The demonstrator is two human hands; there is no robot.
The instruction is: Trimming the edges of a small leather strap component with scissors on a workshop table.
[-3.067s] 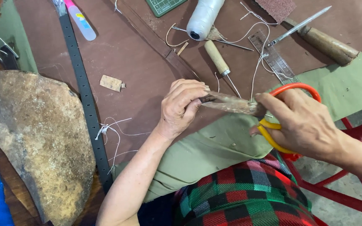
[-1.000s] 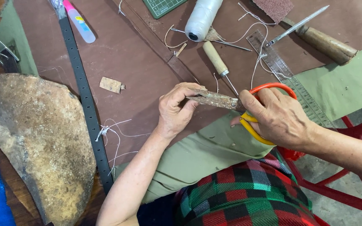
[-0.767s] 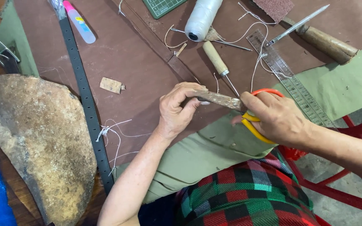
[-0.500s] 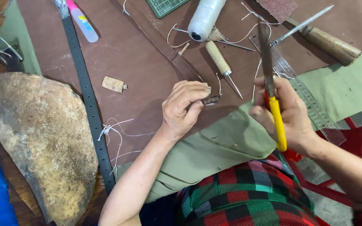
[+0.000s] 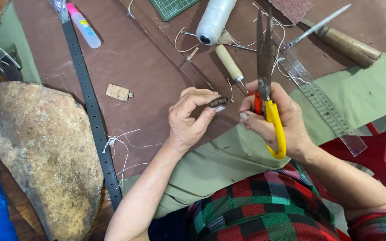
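the left hand (image 5: 188, 118) pinches a small dark leather piece (image 5: 217, 101) at its fingertips. just beside it, the right hand (image 5: 275, 118) grips scissors (image 5: 266, 85), blades pointing away, shut.

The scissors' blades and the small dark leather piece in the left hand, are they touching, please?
Apart. The head view shows the scissors pointing up, with brown mat visible between them and the leather piece.
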